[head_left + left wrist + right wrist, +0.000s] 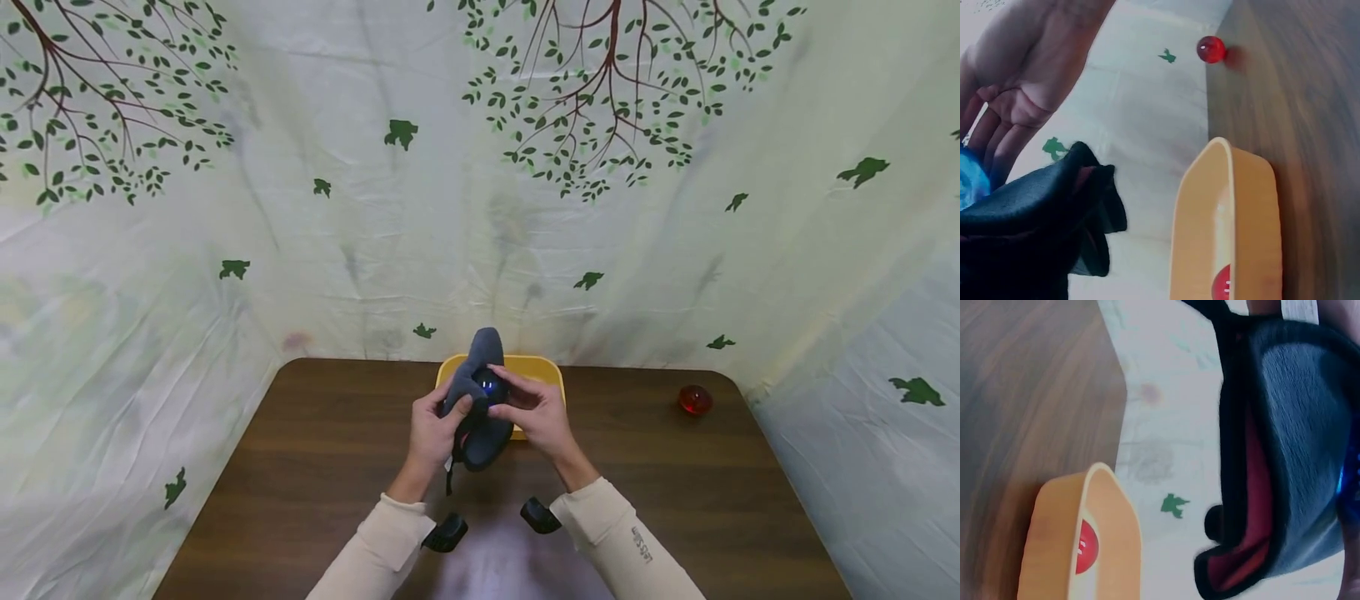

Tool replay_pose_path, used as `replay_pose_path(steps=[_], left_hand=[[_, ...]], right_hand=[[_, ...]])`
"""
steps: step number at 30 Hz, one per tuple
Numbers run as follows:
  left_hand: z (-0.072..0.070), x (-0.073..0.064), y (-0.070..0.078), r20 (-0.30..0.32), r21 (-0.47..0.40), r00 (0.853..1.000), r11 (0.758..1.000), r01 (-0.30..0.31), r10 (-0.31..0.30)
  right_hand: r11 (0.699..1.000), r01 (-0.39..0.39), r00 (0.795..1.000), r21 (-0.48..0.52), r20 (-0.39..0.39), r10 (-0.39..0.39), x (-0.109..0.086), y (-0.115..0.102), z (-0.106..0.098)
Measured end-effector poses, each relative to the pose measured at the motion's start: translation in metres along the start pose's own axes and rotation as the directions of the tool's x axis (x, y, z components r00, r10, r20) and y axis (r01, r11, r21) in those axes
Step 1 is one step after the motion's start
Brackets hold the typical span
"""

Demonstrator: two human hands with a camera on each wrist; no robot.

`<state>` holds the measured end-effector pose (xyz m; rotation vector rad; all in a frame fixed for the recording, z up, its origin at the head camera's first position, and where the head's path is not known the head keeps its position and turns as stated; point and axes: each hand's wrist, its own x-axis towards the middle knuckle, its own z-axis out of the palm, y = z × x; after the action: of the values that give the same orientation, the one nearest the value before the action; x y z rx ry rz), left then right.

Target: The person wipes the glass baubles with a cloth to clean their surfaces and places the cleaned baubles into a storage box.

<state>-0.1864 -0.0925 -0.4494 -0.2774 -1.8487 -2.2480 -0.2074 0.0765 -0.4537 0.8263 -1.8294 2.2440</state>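
Over the table, my left hand [433, 429] grips a dark grey-blue padded fabric piece [489, 437], thumb on its near face. Black edging, a red lining [1259, 487] and a white tag [1299, 310] show on it in the right wrist view. A shiny blue ball [491, 385] sits against the cloth, with the fingers and thumb of my right hand [538, 412] pinching it. In the left wrist view, the right hand's palm and part of the ball [971, 180] appear at the left.
Behind the hands a yellow tray [551, 368] stands at the table's back edge. Inside it lies a red ball with white marks [1087, 547]. Another red, translucent ball [696, 400] rests at the back right of the brown wooden table [360, 417]. Leaf-printed cloth hangs behind.
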Motion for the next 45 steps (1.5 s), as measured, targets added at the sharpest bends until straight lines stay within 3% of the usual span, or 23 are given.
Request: replay_pose_path(steps=[4, 7, 11, 14, 16, 18, 22, 24, 28, 32, 36, 40, 42, 45], left_hand=[[-0.002, -0.001, -0.002, 0.037, 0.064, 0.993, 0.991, -0.118, 0.115], [-0.002, -0.003, 0.001, 0.080, 0.142, 0.976, 0.967, -0.213, 0.203], [0.001, -0.007, 0.014, 0.140, 0.256, 0.931, 0.897, -0.362, 0.336], [0.003, -0.008, 0.022, 0.167, 0.293, 0.909, 0.861, -0.415, 0.382], [0.002, -0.007, 0.020, 0.164, 0.289, 0.914, 0.868, -0.404, 0.371], [-0.001, -0.005, 0.014, 0.138, 0.261, 0.931, 0.894, -0.363, 0.338], [-0.005, -0.001, 0.004, 0.057, 0.116, 0.977, 0.971, -0.211, 0.205], [-0.005, 0.000, 0.004, 0.017, 0.008, 0.992, 0.992, -0.124, 0.124], [-0.004, 0.001, 0.007, 0.000, -0.130, 0.999, 0.991, 0.035, -0.035], [-0.002, 0.001, 0.006, 0.032, -0.131, 0.993, 0.984, 0.120, -0.116], [-0.001, -0.001, 0.001, 0.019, -0.103, 0.997, 0.991, 0.082, -0.081], [-0.001, -0.001, -0.001, 0.045, -0.034, 0.998, 0.999, -0.040, 0.042], [-0.002, -0.001, -0.002, 0.079, 0.032, 0.990, 0.992, -0.118, 0.115], [-0.004, 0.000, -0.003, 0.135, 0.130, 0.965, 0.962, -0.240, 0.223]], right_hand=[[0.994, -0.103, 0.989, -0.034, -0.115, 0.098, 0.000, -0.002, 0.008], [0.978, -0.208, 0.959, -0.031, -0.203, 0.197, 0.000, -0.004, 0.014], [0.951, -0.310, 0.917, 0.007, -0.262, 0.301, 0.001, -0.006, 0.018], [0.944, -0.329, 0.912, 0.000, -0.260, 0.317, 0.002, -0.008, 0.019], [0.945, -0.327, 0.920, -0.023, -0.236, 0.312, 0.003, -0.009, 0.017], [0.950, -0.306, 0.940, -0.065, -0.175, 0.292, 0.004, -0.011, 0.014], [0.961, -0.250, 0.968, -0.121, -0.030, 0.248, 0.004, -0.015, 0.005], [0.970, -0.200, 0.978, -0.136, 0.026, 0.205, 0.005, -0.016, 0.001], [0.988, -0.040, 0.996, -0.150, 0.070, 0.051, 0.005, -0.012, -0.003], [0.990, 0.076, 0.996, -0.117, 0.062, -0.069, 0.004, -0.006, -0.003], [0.996, 0.047, 0.998, -0.075, -0.027, -0.049, 0.001, -0.002, 0.002], [0.994, -0.085, 0.985, -0.070, -0.153, 0.074, 0.000, -0.004, 0.008], [0.983, -0.170, 0.968, -0.067, -0.196, 0.154, 0.001, -0.005, 0.010], [0.959, -0.280, 0.938, -0.043, -0.226, 0.263, 0.002, -0.007, 0.012]])
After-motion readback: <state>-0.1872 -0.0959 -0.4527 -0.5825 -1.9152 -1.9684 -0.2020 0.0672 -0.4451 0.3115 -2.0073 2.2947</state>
